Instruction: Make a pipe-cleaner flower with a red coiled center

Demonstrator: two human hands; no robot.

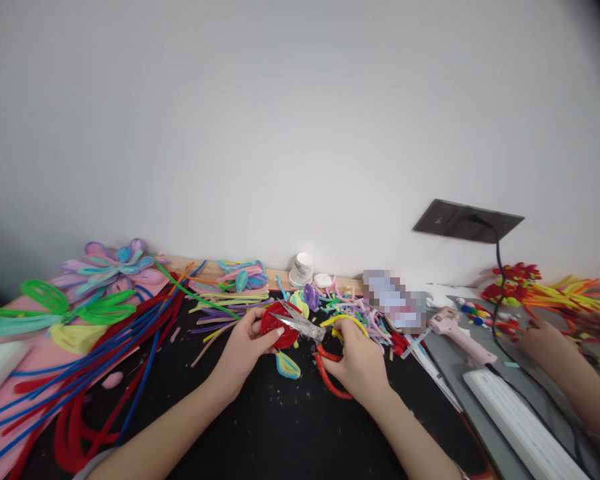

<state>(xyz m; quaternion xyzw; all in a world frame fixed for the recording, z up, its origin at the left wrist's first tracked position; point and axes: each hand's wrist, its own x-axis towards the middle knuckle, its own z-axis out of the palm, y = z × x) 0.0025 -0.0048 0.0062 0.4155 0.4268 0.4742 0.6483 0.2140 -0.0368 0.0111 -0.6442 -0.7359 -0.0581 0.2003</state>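
Observation:
Between the fingers and thumb of my left hand (250, 339) is a flat, round red piece (286, 339). Its exact kind is unclear. My right hand (359, 360) grips a pair of scissors (325, 367) by the red handle. The blades point left, spread apart, and lie across the red piece. A yellow curved strip (344, 319) arches over my right fingers; whether it belongs to the scissors I cannot tell. Just under the red piece, a blue and yellow pipe-cleaner petal (287, 366) rests on the black table top (240, 427).
Cut pipe cleaners (230, 310) lie behind my hands. Long blue and red ones (105, 373) spread left, beside pipe-cleaner flowers (115, 267). A paper cup (303, 269) stands at the wall. Rightward are a glue gun (460, 337), a power strip (520, 423) and another person's hand (550, 343).

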